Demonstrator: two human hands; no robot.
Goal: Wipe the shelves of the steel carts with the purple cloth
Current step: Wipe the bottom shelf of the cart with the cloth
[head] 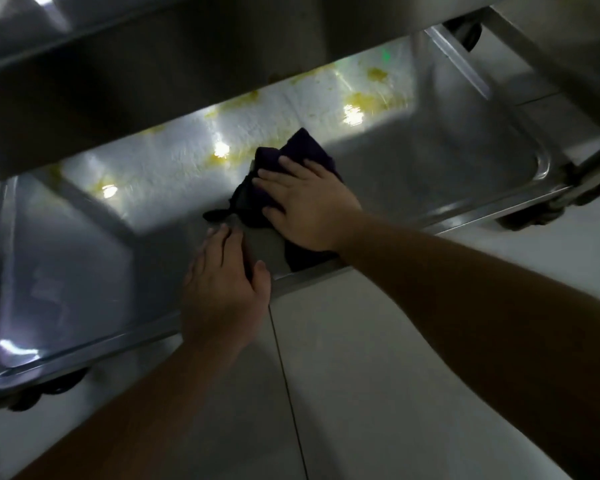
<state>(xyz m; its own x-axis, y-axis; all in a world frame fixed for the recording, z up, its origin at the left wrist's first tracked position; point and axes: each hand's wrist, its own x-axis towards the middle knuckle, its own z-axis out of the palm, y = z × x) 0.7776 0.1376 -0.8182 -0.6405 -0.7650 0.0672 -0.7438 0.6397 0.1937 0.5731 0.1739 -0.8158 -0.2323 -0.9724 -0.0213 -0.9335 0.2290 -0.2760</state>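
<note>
The bottom shelf [430, 168] of a steel cart fills the middle of the head view, with yellow smears [359, 98] along its far side. The dark purple cloth [305, 150] lies bunched on the shelf near the front rim. My right hand [305, 206] presses flat on top of the cloth, fingers spread. My left hand [222, 285] rests palm down on the shelf's front rim just left of the cloth, holding nothing.
An upper steel shelf [153, 81] overhangs the back of the bottom shelf. Cart wheels [527, 220] show at the right and at the lower left wheel [49, 389]. A second cart's leg and wheel [465, 29] stand at top right. Pale floor tiles [395, 375] lie in front.
</note>
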